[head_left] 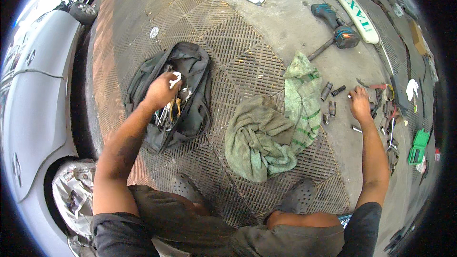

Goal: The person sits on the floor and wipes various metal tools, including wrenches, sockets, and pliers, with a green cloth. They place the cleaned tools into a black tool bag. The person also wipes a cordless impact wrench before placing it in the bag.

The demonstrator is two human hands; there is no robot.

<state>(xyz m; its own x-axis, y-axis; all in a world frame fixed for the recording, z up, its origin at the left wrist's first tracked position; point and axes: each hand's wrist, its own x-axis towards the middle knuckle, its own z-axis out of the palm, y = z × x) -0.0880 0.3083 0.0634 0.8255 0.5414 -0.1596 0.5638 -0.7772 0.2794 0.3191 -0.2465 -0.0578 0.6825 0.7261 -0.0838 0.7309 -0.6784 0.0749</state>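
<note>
My left hand [163, 92] is closed on a small white piece [175, 80], perhaps cloth or paper, over the gaping mouth of a black tool bag [196, 74]. Inside the bag, below that hand, lie several hand tools [166, 115], some with yellowish handles. Out to the right, my right hand [361, 104] reaches down among loose tools on the floor with its fingers pressed together. A small pale tip shows at the fingers; the rest of what they hold is hidden. Just left of it lie dark impact sockets [326, 91], and a short metal piece [356, 129] lies below.
Between my arms lies a crumpled green towel [259, 138] on slotted floor mats. Beyond it are a teal cordless impact wrench [345, 36] and a white taxi roof sign [357, 15]. A green case [419, 146] is at far right; a silver car [40, 100] stands close on the left.
</note>
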